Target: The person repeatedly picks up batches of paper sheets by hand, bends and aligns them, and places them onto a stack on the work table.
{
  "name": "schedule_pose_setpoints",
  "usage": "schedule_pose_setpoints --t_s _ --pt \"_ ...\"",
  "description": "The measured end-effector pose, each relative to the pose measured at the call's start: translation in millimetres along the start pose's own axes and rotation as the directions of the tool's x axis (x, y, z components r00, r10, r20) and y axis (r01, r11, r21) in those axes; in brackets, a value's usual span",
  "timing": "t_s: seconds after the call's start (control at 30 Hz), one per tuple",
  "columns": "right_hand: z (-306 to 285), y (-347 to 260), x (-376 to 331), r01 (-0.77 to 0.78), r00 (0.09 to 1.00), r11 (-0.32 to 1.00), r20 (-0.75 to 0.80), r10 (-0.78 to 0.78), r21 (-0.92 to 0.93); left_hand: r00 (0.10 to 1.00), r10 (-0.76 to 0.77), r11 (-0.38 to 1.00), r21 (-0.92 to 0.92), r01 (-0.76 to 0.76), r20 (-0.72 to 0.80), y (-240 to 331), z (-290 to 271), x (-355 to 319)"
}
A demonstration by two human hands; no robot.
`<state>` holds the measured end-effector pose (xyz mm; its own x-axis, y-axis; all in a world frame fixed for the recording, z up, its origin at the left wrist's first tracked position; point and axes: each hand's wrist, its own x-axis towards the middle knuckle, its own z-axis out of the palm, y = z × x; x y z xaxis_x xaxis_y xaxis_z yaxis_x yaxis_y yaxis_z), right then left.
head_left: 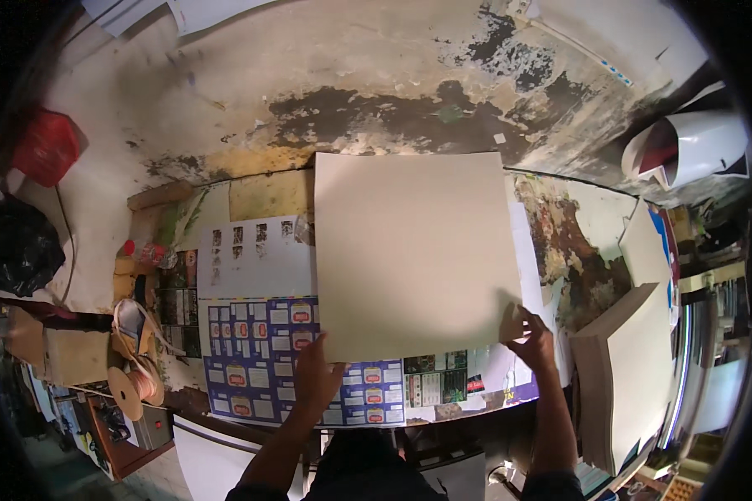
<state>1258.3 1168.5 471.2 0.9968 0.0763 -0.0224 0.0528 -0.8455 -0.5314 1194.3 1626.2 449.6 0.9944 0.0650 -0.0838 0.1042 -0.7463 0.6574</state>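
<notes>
Cardboard: left hand and right hand flank near corners, presumably for steadying, but I cannot tell if either grasps.

Matt, smooth cardboard sheet (the wall rough, flaking)

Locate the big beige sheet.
The big beige sheet is at the centre of the head view, partly over the blue printed sheet, with the left hand and right hand at its near corners.
</notes>
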Motion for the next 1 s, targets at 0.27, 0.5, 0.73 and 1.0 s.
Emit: schedule_pose_setpoints --t_s 0.27,0.5,0.73,1.0 --pt "10 -4 -1 -0.009 1.000 0.990 -0.022 0.006 -0.144 0.992 0.039 0.999 0.043 -0.034 -0.124 16 7 0" --pt "32 -14 5 0.017 0.999 0.988 -0.024 -0.021 -0.152 0.998 -0.061 0.997 -0.051 0.059 -0.028 7 -12 0" --pt "33 -18 -81 -0.051 0.967 0.992 -0.253 0.021 -0.111 0.983 0.122 0.992 0.026 -0.120 -0.138 0 -34 -95" --pt "170 -70 -397 0.148 0.988 0.940 -0.083 -0.129 0.307 0.867 -0.153 0.968 0.102 0.227 -0.475 -167 -23 -452"
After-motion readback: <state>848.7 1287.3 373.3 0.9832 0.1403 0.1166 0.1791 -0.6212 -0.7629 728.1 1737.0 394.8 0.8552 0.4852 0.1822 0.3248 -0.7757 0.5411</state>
